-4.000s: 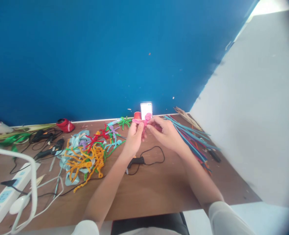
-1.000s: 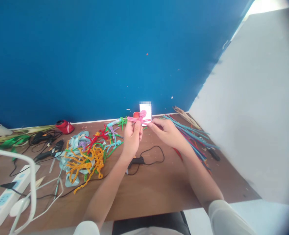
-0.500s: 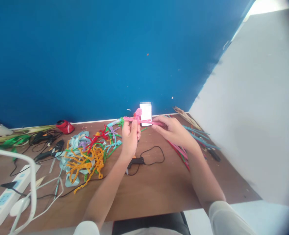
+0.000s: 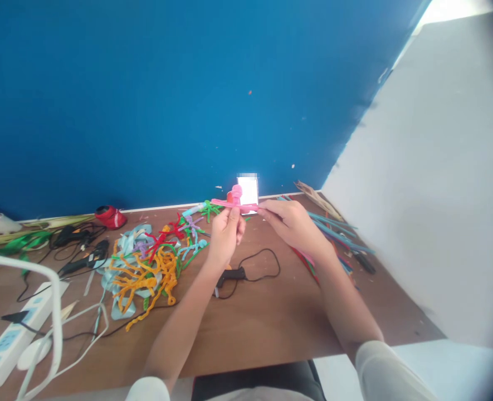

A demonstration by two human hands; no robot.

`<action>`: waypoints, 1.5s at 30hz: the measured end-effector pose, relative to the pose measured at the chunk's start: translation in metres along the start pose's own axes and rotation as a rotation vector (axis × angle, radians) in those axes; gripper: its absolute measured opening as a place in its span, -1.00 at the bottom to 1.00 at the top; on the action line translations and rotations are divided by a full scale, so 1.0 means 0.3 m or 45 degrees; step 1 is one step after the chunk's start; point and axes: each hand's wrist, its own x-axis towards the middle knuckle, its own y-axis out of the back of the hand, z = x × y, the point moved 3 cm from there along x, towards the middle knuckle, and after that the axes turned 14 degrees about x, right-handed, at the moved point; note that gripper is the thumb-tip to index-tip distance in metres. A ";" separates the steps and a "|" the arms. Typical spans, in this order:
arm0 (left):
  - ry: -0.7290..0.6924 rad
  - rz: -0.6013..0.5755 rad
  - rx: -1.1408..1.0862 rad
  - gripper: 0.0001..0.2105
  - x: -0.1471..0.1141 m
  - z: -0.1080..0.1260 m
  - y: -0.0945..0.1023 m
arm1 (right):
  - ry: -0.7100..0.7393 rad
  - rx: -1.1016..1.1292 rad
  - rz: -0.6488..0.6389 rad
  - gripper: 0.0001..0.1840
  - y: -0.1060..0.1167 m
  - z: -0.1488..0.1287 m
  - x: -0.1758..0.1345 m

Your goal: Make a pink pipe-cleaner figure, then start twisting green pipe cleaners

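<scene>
Pink pipe cleaners, shaped into a small figure with a round head and arms stretched sideways, are held up above the table. My left hand pinches the figure from below between thumb and fingers. At its right end, the fingertips of my right hand are closed on the pink strands. Behind the figure stands a bright white phone-like screen against the blue wall. Just left of the hands lie small pipe-cleaner figures, among them a green one and a light blue one.
Orange pipe cleaners lie in a tangled heap at left. A black glue gun with a looped cord lies below my hands. Loose blue pipe cleaners are at right. A white power strip and a white curved frame stand at lower left.
My right hand has shifted slightly left along the pink strands, and less pink length shows between the hands. The figure has tipped a little. The left hand stays nearly in place.
</scene>
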 end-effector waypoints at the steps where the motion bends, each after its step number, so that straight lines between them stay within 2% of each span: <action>1: 0.019 -0.019 0.014 -0.55 -0.001 -0.002 0.002 | 0.008 0.005 0.000 -0.67 0.001 0.001 0.001; 8: 0.059 -0.233 0.059 -0.53 -0.003 -0.014 -0.001 | 0.007 -0.083 -0.042 -0.65 -0.007 0.012 0.002; 14: 0.043 -0.251 0.038 -0.50 -0.003 -0.021 -0.015 | 0.010 -0.085 -0.046 -0.66 -0.015 0.010 0.000; 17: 0.029 -0.227 -0.002 -0.50 -0.003 -0.021 -0.020 | 0.023 -0.078 -0.041 -0.66 -0.018 0.015 0.001; 31: 0.001 0.064 -0.362 -0.62 -0.016 -0.021 -0.047 | 0.084 -0.101 -0.009 -0.68 -0.031 0.013 0.004; 45: 0.034 -0.071 -0.255 -0.58 -0.013 -0.011 -0.031 | 0.049 -0.093 -0.022 -0.68 -0.020 0.010 0.003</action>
